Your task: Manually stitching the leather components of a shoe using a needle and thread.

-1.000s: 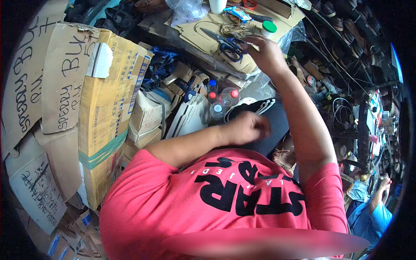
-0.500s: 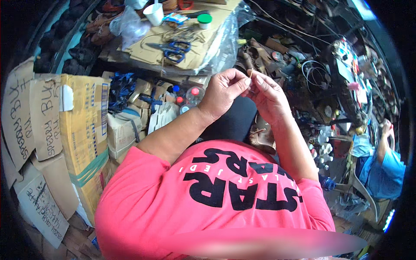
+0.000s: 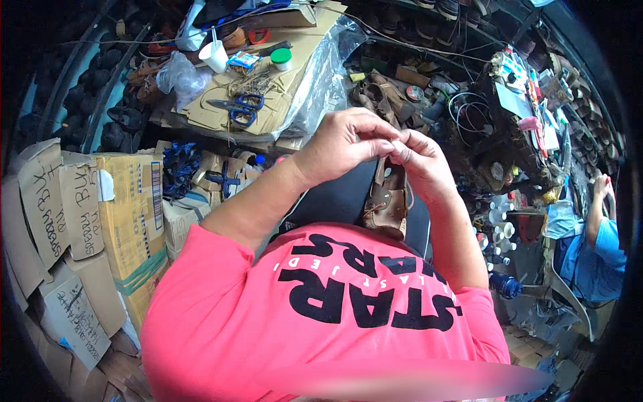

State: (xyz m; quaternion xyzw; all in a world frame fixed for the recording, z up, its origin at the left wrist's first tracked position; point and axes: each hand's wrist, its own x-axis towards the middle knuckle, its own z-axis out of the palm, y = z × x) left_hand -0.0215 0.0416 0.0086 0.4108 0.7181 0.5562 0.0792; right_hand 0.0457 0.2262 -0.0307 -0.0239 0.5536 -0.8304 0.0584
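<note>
My left hand [image 3: 348, 144] and my right hand [image 3: 423, 161] meet in front of my chest, fingertips touching. Both are closed in a pinch on something too thin or small to make out. Below them a brown leather shoe [image 3: 387, 213] with laces rests on my lap, against dark cloth. My hands cover its upper end.
Ahead on the left is a cardboard-covered table [image 3: 281, 117] bearing blue-handled scissors [image 3: 244, 110], a white cup [image 3: 214, 56] and a green-lidded jar [image 3: 281, 59]. Cardboard boxes [image 3: 130, 221] stand at left. Bottles [image 3: 499, 231] and a person in blue [image 3: 596, 258] are at right.
My joined hands have come slightly lower and nearer my body. A thin pale strand seen at the fingertips earlier no longer shows. More of the shoe is visible, and the view has shifted.
</note>
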